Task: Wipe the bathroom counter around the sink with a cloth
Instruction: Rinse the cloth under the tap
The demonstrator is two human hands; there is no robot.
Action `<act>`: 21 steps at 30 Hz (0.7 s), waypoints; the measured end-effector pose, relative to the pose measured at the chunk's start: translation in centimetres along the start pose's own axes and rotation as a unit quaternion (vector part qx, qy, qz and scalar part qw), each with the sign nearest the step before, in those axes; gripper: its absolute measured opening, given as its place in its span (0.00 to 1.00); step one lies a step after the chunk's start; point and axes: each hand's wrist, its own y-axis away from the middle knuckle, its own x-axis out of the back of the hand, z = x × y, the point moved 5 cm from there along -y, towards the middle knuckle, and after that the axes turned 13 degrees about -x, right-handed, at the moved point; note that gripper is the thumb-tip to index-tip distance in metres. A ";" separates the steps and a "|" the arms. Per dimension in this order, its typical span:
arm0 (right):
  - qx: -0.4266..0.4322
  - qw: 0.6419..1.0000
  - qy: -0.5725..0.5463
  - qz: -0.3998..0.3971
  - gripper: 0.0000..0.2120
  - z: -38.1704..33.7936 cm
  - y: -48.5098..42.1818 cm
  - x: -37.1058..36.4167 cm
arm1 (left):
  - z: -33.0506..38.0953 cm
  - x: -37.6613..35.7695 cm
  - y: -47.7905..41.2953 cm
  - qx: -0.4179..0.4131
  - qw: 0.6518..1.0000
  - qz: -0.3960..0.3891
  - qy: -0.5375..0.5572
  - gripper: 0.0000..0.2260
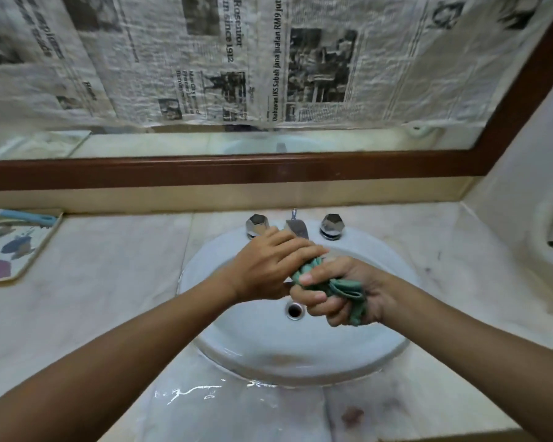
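So you've got both hands over the sink [300, 355], and the green cloth [348, 290] is bunched up between them, hanging above the basin and not touching the counter [109, 298]. Your right hand [342, 291] has its fingers curled tight round the wad, with a bit of cloth poking out under the palm. Your left hand [268, 266] comes in from 9 o'clock and grips the other end, fingers folded over the top.

The drain [295, 310] sits right below your right knuckles. At 12 o'clock of the basin there's the faucet spout [297, 229], partly hidden behind your left fingers, with a chrome knob either side: left knob [256, 225], right knob [332, 226].

There are water streaks [189, 393] on the counter at about 7 o'clock of the sink, plus a reddish stain [351, 414] near 5. A patterned mat [13, 250] lies way out at 9 o'clock. Newspaper [300, 59] covers the mirror at 12.
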 end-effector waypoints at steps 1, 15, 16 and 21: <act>-0.015 0.999 0.024 0.039 0.15 -0.4 0.2 0.9 | -0.6 -0.2 -0.7 -0.016 1.000 -0.016 -0.017 0.14; -0.047 0.676 0.474 0.562 0.04 -3.5 -0.8 10.0 | -3.1 -8.4 -1.2 0.305 0.843 -0.440 0.048 0.02; -0.048 0.646 0.512 0.564 0.06 -3.4 -0.7 9.8 | -3.0 -9.0 -0.7 0.341 0.834 -0.423 0.093 0.02; -0.035 0.484 0.678 0.552 0.09 -2.8 -1.0 9.4 | -1.9 -10.7 1.0 0.466 0.769 -0.338 0.279 0.02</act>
